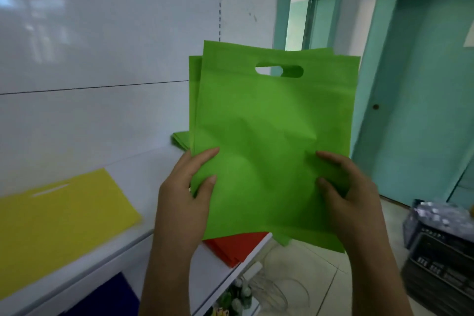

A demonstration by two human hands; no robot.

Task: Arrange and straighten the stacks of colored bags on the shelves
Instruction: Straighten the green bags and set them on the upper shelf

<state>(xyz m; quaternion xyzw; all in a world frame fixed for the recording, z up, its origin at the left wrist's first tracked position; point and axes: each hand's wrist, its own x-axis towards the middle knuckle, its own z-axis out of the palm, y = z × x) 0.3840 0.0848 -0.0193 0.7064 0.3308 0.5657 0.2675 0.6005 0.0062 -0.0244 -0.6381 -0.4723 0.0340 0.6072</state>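
Observation:
I hold a stack of green bags (272, 120) upright in front of me, handle cutouts at the top. My left hand (187, 187) grips its lower left edge, thumb on the front. My right hand (346, 192) grips the lower right edge the same way. The bags in the stack are slightly fanned at the top corners. More green bags (180, 140) lie flat on the white shelf (143, 161) behind. A yellow bag stack (59, 223) lies on the shelf at the left. A red bag stack (236, 246) sits on a lower shelf beneath my hands.
A dark blue bag (110, 297) shows on the lower shelf at the bottom left. A white wall panel (102, 33) backs the shelves. Teal doors (420, 100) stand to the right. A dark crate with wrapped goods (441, 246) sits on the tiled floor at right.

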